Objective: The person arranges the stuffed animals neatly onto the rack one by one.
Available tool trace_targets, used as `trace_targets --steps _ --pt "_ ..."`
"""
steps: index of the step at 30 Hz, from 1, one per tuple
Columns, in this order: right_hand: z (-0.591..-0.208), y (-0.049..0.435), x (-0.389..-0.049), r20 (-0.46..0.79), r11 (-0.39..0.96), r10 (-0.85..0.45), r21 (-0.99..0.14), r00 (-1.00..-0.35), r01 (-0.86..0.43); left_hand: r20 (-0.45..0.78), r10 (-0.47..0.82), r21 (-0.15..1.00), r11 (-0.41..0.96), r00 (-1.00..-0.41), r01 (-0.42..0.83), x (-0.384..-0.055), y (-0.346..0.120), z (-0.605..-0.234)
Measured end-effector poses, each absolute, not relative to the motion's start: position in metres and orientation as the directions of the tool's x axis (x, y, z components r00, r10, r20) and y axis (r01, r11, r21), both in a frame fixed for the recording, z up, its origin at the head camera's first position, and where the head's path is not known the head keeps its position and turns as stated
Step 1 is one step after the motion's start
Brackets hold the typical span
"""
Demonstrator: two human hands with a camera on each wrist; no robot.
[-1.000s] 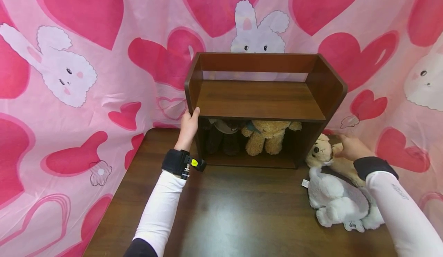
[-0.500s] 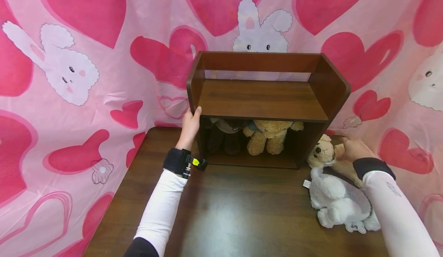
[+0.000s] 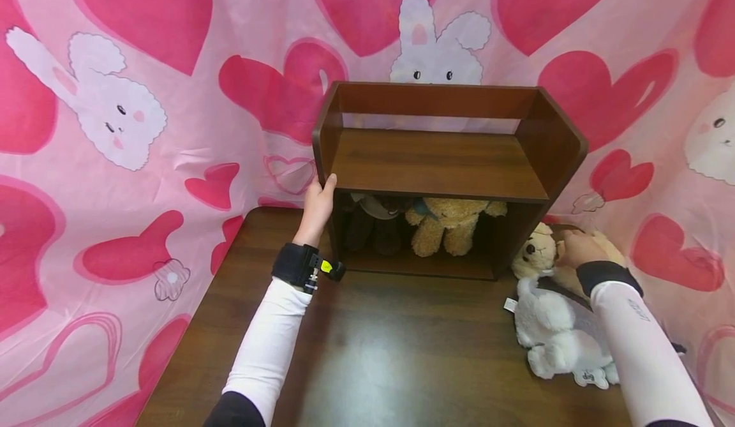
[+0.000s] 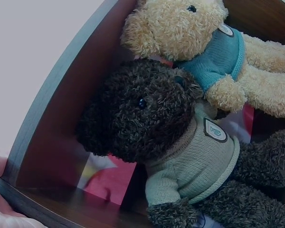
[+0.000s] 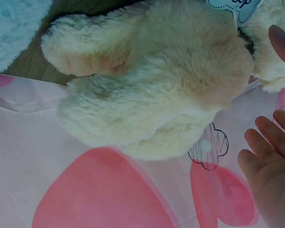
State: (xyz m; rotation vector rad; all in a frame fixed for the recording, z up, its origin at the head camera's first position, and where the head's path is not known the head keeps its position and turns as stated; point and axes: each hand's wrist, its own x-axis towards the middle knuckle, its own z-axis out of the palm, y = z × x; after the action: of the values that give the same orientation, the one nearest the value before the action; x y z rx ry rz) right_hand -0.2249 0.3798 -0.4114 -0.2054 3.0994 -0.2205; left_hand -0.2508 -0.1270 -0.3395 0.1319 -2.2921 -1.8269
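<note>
My left hand (image 3: 318,205) grips the left side panel of a dark brown wooden shelf (image 3: 439,162), thumb on its front edge. Inside its lower compartment sit a dark brown teddy bear (image 4: 137,109) in a pale sweater and a light tan teddy bear (image 4: 180,28) in a teal sweater. Right of the shelf, my right hand (image 3: 577,248) is at a cream plush dog (image 3: 535,254), just behind its head. The right wrist view shows that hand's fingers (image 5: 268,137) fairly straight, the thumb spread apart, beside the plush dog's furry body (image 5: 171,80).
A white and grey plush toy (image 3: 554,331) with a paper tag lies on the brown table (image 3: 367,350), in front of the cream dog. Pink cloth (image 3: 189,108) with hearts and rabbits hangs behind and at both sides. The shelf's top board (image 3: 436,162) bears nothing.
My right hand has shifted slightly left toward the cream dog's head, and more of its body shows beyond the hand. My left hand keeps its grip on the shelf.
</note>
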Motion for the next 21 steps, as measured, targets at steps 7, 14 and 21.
trace_targets --steps 7,14,21 --pt "-0.429 0.387 -0.238 0.007 0.973 -0.16 -0.167 -0.987 -0.159 0.099 -0.2 0.975 0.218 -0.975 0.054 -0.25 -0.128 -0.34" --pt "-0.449 0.396 -0.253 -0.007 0.961 -0.192 -0.207 -0.981 -0.186 0.121 -0.198 0.974 0.215 -0.973 0.077 -0.25 -0.128 -0.34" --pt "-0.448 0.392 -0.248 -0.026 0.961 -0.174 -0.221 -0.984 -0.164 0.107 -0.185 0.974 0.216 -0.977 0.065 -0.249 -0.128 -0.338"
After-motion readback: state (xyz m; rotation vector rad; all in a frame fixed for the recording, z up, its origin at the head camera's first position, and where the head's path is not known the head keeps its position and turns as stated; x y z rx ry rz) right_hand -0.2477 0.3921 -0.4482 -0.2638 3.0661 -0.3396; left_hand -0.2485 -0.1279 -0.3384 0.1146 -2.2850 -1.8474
